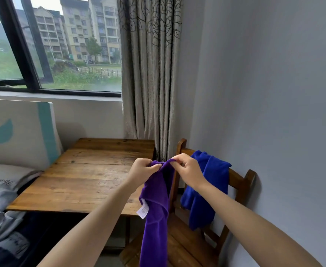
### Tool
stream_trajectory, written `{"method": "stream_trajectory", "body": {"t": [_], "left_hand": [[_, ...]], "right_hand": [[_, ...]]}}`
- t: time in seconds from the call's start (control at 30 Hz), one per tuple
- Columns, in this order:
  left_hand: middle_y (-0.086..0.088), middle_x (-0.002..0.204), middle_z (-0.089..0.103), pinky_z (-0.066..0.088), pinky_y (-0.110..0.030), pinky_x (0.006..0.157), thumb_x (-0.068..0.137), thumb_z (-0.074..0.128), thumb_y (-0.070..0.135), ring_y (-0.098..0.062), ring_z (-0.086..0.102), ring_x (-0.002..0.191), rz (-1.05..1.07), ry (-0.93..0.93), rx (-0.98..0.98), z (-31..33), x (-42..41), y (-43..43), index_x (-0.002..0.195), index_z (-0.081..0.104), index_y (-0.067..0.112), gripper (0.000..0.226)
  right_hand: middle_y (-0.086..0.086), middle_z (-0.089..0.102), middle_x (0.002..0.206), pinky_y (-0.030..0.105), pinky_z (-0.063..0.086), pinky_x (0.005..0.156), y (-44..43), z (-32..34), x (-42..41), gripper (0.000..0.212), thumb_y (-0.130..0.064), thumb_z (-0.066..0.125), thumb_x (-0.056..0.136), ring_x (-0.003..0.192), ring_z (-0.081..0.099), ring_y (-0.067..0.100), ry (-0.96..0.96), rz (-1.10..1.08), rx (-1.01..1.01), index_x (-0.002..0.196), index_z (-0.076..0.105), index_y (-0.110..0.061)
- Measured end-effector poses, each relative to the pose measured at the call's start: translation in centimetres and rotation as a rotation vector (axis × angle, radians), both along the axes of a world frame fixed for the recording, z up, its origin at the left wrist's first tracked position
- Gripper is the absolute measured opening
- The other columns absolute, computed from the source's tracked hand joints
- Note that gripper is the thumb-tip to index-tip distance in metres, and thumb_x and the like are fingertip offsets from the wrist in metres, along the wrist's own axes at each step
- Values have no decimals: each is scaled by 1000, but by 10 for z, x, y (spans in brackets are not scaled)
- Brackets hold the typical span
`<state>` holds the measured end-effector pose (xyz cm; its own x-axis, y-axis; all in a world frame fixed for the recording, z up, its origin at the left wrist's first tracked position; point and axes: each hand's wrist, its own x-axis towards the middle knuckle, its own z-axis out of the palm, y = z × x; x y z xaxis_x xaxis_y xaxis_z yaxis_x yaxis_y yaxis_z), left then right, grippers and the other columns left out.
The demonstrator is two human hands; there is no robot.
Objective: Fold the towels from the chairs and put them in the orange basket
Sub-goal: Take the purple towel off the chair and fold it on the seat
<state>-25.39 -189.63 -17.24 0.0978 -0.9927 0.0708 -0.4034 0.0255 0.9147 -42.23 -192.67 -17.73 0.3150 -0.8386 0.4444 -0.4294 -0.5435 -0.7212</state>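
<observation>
Head view: the purple towel (pixel 155 209) is pinched along its top edge by the left hand (pixel 142 170) and right hand (pixel 187 170), hanging before the chair (pixel 241 182). Spreading seems needed before folding; the blue towel (pixel 206 187) is draped there.

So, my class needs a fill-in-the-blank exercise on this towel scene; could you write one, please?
The left hand and right hand pinch the purple towel at its ____ edge.
The blue towel hangs on the ____ of the chair.
The label on the purple towel is ____.
Missing words: top; back; white.
</observation>
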Motion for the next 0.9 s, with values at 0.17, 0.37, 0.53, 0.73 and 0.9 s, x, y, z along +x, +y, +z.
{"method": "stream_trajectory", "body": {"t": [0.17,0.37,0.53,0.73,0.9], "left_hand": [[-5,64,57,47,-26,62,89,59,19,-15,55,65,0,316,-42,-5,9,8,68,59,6,25],[-14,79,67,56,-28,65,81,69,10,-18,65,72,-68,264,-62,1,12,9,86,63,12,8],[-18,88,67,55,-37,74,81,67,6,-27,66,80,-134,32,14,-16,13,6,91,60,13,14],[-7,88,63,52,-22,69,82,62,1,-15,61,80,-126,-35,146,-51,21,9,90,59,14,16],[-6,84,64,50,-18,64,82,61,-3,-13,62,78,-5,29,220,-61,50,8,81,57,15,19]], "right_hand": [[-8,57,72,11,44,62,-7,39,16,9,-14,53,93,68,54,3,-48,46,102,87,59,-11],[-5,52,67,6,39,51,-17,65,25,18,-14,48,96,62,48,4,-175,-41,134,79,52,-15],[-5,53,67,12,39,53,-25,87,27,18,-14,48,96,62,49,6,-218,-79,98,78,53,-17],[-3,50,64,17,37,56,-38,119,6,28,-11,48,95,58,44,7,-315,-199,30,69,49,-22],[-1,44,60,11,32,44,-51,122,-28,30,-9,47,95,49,42,3,-427,-360,53,66,48,-17]]}}
